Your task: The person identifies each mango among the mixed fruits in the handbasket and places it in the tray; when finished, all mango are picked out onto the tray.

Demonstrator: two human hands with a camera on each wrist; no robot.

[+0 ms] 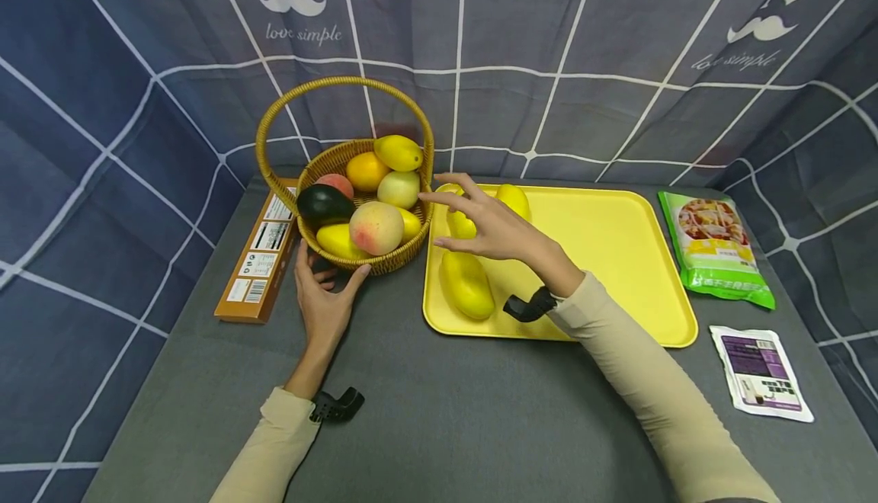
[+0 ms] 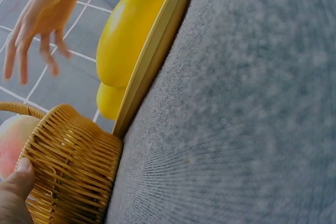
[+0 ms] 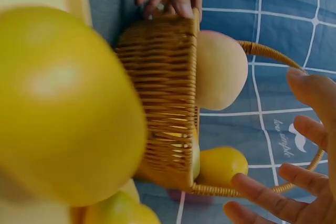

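Note:
A wicker basket point(image 1: 394, 261) with a tall handle holds several fruits, among them a peach point(image 1: 376, 228), a dark green avocado-like fruit point(image 1: 325, 206), an orange point(image 1: 366, 172), a pale green round fruit point(image 1: 399, 190) and a yellow mango-like fruit point(image 1: 398, 153) at the back. My left hand point(image 1: 325, 301) grips the basket's near side, its thumb by the rim; some fingers are partly hidden. Over the tray's left edge, my right hand point(image 1: 497, 225) is spread and holds nothing, fingers pointing towards the basket. Yellow mango-like fruits point(image 1: 467, 286) lie beneath and around it on the yellow tray point(image 1: 604, 259).
Left of the basket lies an orange-brown box point(image 1: 257, 267) with white labels. A green food packet point(image 1: 716, 248) and a white-and-purple pouch point(image 1: 761, 372) lie to the tray's right. Checked curtains point(image 1: 507, 23) hang behind the grey table point(image 1: 439, 411).

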